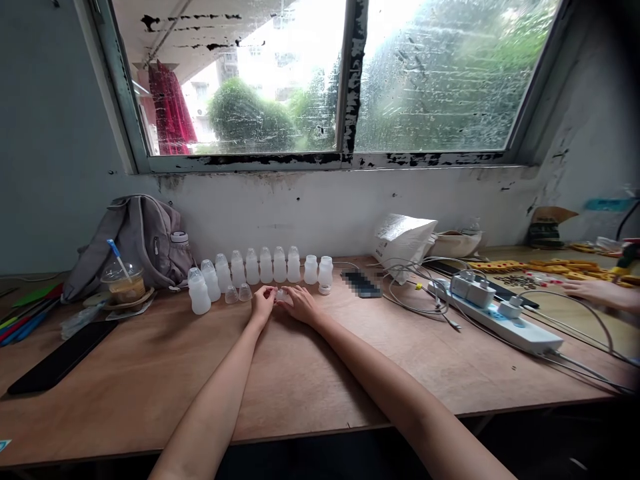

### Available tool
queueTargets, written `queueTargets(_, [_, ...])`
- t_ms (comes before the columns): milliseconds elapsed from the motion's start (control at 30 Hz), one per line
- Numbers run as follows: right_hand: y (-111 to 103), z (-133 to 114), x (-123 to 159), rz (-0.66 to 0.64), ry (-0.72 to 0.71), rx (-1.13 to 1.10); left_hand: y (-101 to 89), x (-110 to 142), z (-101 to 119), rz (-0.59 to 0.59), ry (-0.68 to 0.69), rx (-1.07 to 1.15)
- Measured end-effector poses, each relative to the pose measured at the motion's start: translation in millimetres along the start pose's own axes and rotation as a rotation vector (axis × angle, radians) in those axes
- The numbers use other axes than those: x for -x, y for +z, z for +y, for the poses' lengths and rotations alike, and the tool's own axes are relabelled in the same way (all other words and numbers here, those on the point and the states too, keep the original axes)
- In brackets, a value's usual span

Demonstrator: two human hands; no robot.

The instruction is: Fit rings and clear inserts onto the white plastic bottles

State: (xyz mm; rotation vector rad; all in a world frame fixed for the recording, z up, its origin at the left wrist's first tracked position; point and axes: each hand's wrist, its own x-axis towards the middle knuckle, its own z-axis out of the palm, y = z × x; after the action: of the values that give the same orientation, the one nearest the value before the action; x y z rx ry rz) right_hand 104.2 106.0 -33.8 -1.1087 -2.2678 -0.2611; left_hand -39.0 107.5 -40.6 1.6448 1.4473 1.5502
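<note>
My left hand (263, 305) and my right hand (301, 305) meet at the middle of the table. Their fingers are pinched around a small translucent piece (281, 295), partly covered and too small to name. Just behind them runs a row of milky plastic bottles (253, 268), most topped with clear domed caps. At the row's right end, two bottles (311, 270) have no dome; by the foot of the last one lies a small white ring (325, 289). Left of my left hand, two loose clear domed caps (231, 295) rest on the table.
A drink cup (125, 287), a grey backpack (135, 240) and a black flat case (63, 357) occupy the left. To the right lie a phone (367, 287), a white bag (403, 243), cables and a power strip (525, 333). Another person's hand (600, 292) reaches in at far right.
</note>
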Motion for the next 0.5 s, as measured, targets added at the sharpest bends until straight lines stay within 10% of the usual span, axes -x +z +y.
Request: queueTargets(500, [-5.3, -5.0, -0.4, -0.063, 0.001, -0.041, 4.9, 0.9, -2.7, -0.098, -0.033, -0.035])
